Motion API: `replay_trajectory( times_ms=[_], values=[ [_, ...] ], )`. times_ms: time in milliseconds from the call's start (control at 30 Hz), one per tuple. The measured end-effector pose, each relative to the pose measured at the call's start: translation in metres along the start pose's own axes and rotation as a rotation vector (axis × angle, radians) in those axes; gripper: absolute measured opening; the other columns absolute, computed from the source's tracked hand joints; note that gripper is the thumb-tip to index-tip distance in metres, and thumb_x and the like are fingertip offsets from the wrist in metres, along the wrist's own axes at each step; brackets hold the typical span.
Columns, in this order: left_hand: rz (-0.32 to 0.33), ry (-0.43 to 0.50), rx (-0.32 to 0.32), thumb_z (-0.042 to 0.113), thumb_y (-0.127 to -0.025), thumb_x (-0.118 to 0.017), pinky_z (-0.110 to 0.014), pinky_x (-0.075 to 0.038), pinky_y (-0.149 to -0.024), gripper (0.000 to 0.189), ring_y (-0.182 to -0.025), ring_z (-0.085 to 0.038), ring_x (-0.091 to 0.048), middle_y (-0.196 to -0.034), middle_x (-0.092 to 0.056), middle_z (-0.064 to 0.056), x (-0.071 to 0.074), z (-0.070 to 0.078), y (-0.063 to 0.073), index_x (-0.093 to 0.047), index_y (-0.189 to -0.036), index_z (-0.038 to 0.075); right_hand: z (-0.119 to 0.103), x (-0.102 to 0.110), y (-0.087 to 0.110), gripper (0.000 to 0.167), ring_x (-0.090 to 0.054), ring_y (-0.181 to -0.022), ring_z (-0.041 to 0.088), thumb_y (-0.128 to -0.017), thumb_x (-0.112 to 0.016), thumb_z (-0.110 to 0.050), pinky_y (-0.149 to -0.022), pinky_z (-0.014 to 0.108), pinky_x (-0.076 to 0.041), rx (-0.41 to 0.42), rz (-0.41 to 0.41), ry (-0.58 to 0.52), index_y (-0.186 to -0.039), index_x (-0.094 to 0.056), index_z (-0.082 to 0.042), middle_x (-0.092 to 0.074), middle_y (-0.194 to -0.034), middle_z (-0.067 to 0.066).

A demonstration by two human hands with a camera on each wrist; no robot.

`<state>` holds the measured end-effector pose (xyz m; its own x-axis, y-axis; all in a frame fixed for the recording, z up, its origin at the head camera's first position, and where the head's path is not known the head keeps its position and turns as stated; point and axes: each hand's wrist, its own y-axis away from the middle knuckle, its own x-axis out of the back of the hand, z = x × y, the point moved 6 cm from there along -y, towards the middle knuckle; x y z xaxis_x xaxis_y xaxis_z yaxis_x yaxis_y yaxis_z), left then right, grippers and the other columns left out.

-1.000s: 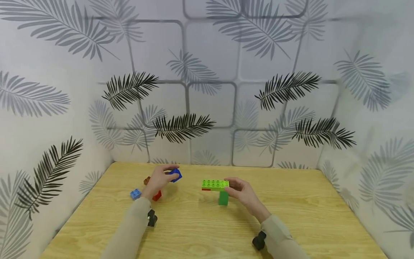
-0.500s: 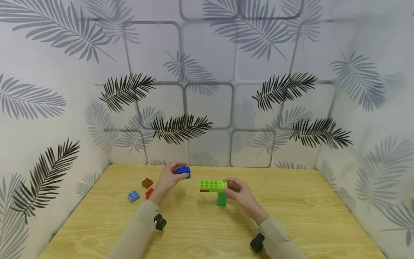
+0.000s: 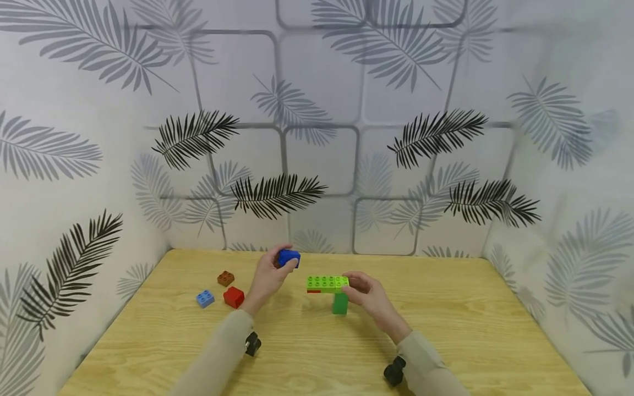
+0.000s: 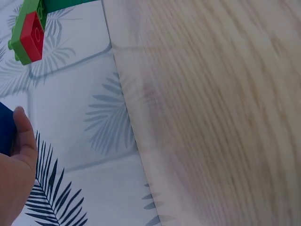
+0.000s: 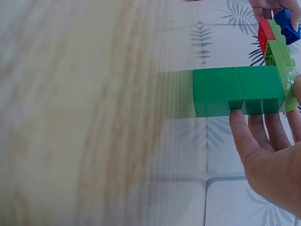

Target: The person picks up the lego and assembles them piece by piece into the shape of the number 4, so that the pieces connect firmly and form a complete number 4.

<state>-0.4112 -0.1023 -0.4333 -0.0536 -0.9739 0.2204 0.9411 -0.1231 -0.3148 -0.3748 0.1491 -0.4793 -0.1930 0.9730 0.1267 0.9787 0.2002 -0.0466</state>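
My left hand (image 3: 267, 279) pinches a dark blue toy brick (image 3: 288, 258) above the table, just left of a small brick structure. Two dark green bricks (image 5: 216, 90) stacked upright form the structure's column. Lime green bricks (image 3: 323, 283) lie across its top and jut out to the left. Beneath their free end sits a red brick (image 5: 265, 35). My right hand (image 3: 373, 301) holds the structure on its right side, thumb at the lime top and fingers on the column's back. In the left wrist view only part of the blue brick shows behind the thumb.
Three loose bricks lie on the wooden table (image 3: 297, 357) left of my left hand: a brown one (image 3: 225, 278), a light blue one (image 3: 205, 298) and a red one (image 3: 234, 297). A leaf-patterned wall (image 3: 322, 225) stands behind the table.
My left hand has carried the dark blue brick up and to the right, closer to the structure, and turned it. The loose red brick has come into fuller view. My right hand stays in place.
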Motion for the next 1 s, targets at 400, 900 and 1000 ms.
replay_trajectory(
  times_ms=[400, 900, 1000],
  values=[
    [-0.081, -0.035, -0.063, 0.008, -0.09, -0.071, -0.041, -0.056, -0.089, 0.046, -0.108, -0.032, -0.065, -0.123, -0.064, -0.022, -0.03, 0.016, 0.006, -0.057, -0.133, 0.004, 0.006, 0.001, -0.003, 0.045, -0.063, -0.111, 0.019, -0.094, -0.067, -0.021, -0.094, 0.038, -0.053, -0.02, 0.004, -0.011, -0.137, -0.056, -0.008, -0.061, -0.131, 0.015],
    [-0.166, -0.154, -0.172, 0.011, -0.091, -0.07, -0.041, -0.055, -0.09, 0.054, -0.102, -0.024, -0.068, -0.125, -0.064, -0.012, -0.051, 0.029, 0.009, -0.053, -0.141, 0.019, 0.003, 0.002, 0.0, 0.05, -0.062, -0.114, 0.021, -0.094, -0.068, -0.024, -0.094, 0.036, -0.053, -0.023, -0.006, -0.009, -0.139, -0.054, -0.007, -0.06, -0.133, 0.015],
    [-0.199, -0.167, -0.195, 0.007, -0.091, -0.068, -0.036, -0.055, -0.092, 0.055, -0.108, -0.024, -0.067, -0.128, -0.062, -0.012, -0.056, 0.032, 0.01, -0.051, -0.143, 0.017, 0.004, 0.002, 0.0, 0.05, -0.062, -0.114, 0.021, -0.093, -0.068, -0.025, -0.095, 0.037, -0.053, -0.024, -0.005, -0.013, -0.138, -0.054, -0.008, -0.06, -0.133, 0.015]
  ],
)
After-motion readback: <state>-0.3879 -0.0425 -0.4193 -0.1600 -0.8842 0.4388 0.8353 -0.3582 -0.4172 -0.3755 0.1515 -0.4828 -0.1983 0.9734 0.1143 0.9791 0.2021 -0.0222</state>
